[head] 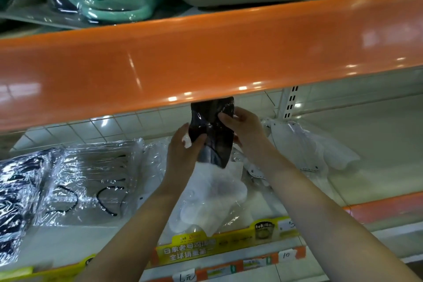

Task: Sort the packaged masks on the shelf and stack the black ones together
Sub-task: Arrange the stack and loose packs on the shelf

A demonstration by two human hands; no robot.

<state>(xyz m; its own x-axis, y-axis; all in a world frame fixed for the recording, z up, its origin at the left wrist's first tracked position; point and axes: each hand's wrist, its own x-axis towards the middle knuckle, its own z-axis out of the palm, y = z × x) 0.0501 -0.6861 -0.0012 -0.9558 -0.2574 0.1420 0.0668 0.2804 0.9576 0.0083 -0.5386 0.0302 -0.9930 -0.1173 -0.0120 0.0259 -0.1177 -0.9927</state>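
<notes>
While both hands grip the black pack point(215, 135), left hand point(183, 146) pinching its lower edge and right hand point(242, 126) its upper side, the slick film could slip, dropping it among the white packs point(212, 197) beneath. Left lie black-looped packs point(91, 181); overhead, the orange shelf edge point(206, 57) hides the pack's top.

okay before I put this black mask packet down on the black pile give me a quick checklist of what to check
1. Black mask packet held by both hands: ok, left hand and right hand grip it.
2. Packet clear of the white masks below: cannot tell, its lower tip overlaps them.
3. Black pile visible at far left: ok.
4. Path leftward over the clear packets: ok.
5. Packet top clear of the orange shelf edge: cannot tell, edge hides it.
</notes>
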